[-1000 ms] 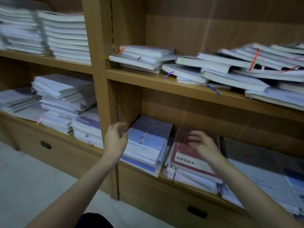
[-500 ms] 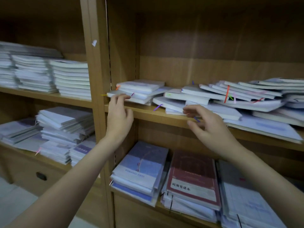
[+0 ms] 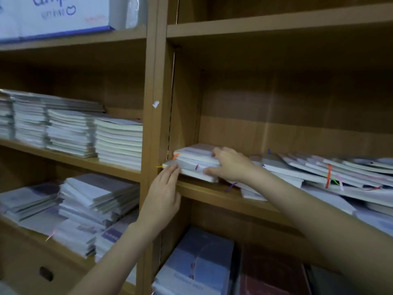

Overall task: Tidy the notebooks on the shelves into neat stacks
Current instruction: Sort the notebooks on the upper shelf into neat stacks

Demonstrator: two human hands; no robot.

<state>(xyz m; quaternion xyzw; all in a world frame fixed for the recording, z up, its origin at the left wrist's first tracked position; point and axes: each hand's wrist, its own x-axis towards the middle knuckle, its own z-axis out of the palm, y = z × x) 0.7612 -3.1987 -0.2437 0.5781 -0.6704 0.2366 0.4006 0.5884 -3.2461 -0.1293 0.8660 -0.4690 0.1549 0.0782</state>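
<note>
- A wooden shelving unit fills the view, split by an upright divider into a left bay and a right bay, dimly lit.
- In the left bay, the middle shelf carries neat white notebook stacks side by side; the shelf under it holds a looser, slanted pile.
- At the top left sits a white box with blue handwriting.
- The left hand reaches up just right of the divider, fingers straight and together, flat and gripping nothing; its fingertips press the left end of the small stack of notebooks.
- That stack lies on the right bay's middle shelf board, hard against the divider, its layers uneven, with orange and yellow ribbon markers poking out at the left end.
- The right hand cups the stack's right end, fingers curled over the top and thumb low on the front edge, so the stack sits between the two hands.
- Further right, a sprawl of slanted notebooks overlaps along the same shelf, touching or nearly touching the right wrist.
- Below, a blue-covered pile and a dark red book lie side by side.
</note>
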